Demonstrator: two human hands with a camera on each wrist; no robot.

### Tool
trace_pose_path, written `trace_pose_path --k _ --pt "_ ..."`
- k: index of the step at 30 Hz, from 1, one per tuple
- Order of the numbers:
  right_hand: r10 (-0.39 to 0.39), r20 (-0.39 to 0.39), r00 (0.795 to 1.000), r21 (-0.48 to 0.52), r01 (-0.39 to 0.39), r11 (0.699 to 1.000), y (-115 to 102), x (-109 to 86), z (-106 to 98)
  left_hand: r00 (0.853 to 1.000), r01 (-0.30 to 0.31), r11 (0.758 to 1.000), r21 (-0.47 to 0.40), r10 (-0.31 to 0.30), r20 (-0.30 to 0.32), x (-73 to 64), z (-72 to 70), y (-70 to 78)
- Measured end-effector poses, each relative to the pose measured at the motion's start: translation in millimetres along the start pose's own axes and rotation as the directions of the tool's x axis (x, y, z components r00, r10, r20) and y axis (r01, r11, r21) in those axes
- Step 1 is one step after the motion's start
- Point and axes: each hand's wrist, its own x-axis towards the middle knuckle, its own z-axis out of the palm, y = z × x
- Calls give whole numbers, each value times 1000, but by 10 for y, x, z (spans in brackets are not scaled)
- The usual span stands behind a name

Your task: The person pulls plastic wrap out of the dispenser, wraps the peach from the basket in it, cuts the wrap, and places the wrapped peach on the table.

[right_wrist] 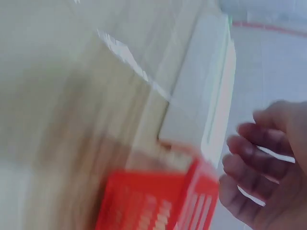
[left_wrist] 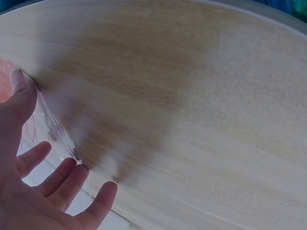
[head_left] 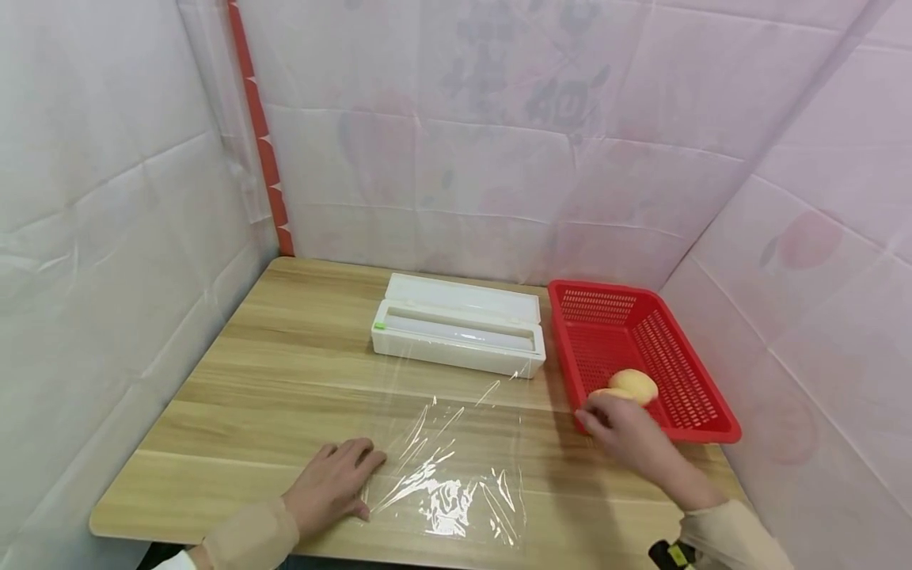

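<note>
A sheet of clear cling film (head_left: 445,483) lies wrinkled over the wooden table, running out of a white cling film box (head_left: 456,352) whose lid stands raised. My left hand (head_left: 335,483) rests at the film's left edge; in the left wrist view its fingers are spread, touching the film edge. Over the near left rim of a red plastic basket (head_left: 680,364) is my right hand (head_left: 630,439), beside two round, pale yellow fruits (head_left: 636,385) partly hidden by it. In the right wrist view the right hand (right_wrist: 264,167) has loosely bent fingers with nothing between them.
The wooden table (head_left: 242,396) has rounded corners and a near edge close to my left forearm. Pale sheeting (head_left: 463,174) hangs behind and on both sides, close to the basket's right side. A green tab marks the box's left end.
</note>
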Motion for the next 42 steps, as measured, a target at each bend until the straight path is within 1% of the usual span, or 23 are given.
trace_pose_path --k 2,4,6,10,13,16,21,23,24,25,28,31,35,38,42 --pt "70 -10 997 -53 -71 996 118 77 -69 1000 -2 1000 6 2 -8 0 1 1" --pt "138 8 990 -90 -137 987 245 130 -106 1000 -2 1000 12 2 -14 1 0 1" --pt "184 18 983 -122 -180 976 371 162 -110 1000 0 1000 12 0 -13 0 -3 2" --pt "266 40 963 -168 -256 952 572 178 -65 1000 9 1000 2 -9 10 11 -14 10" --pt "329 81 941 -178 -311 934 663 188 -37 999 17 1000 -9 -17 30 21 -20 15" --pt "385 130 914 -174 -361 916 720 222 -29 999 23 1000 -11 -22 40 26 -25 20" --pt "480 206 853 -163 -453 876 784 307 -29 999 24 1000 -9 -24 35 27 -30 26" --pt "502 221 836 -158 -477 865 804 327 -21 999 23 1000 -10 -23 29 22 -29 27" --pt "505 225 833 -152 -482 863 814 333 -13 999 22 1000 -9 -22 26 21 -27 27" --pt "504 222 834 -144 -484 863 822 334 -3 999 21 1000 -9 -21 24 21 -25 27" --pt "495 206 844 -110 -483 869 848 314 34 999 27 1000 -9 -27 27 16 -18 30" --pt "474 171 864 -77 -468 881 873 264 56 999 25 1000 -12 -25 29 20 -11 42" --pt "453 144 880 -27 -454 891 883 194 20 1000 11 1000 -5 -11 26 27 -10 49" --pt "453 147 879 15 -460 888 866 164 -56 1000 10 1000 8 -10 24 30 -17 45" --pt "469 163 868 76 -485 871 820 146 -171 1000 20 1000 14 -20 19 26 -24 38"
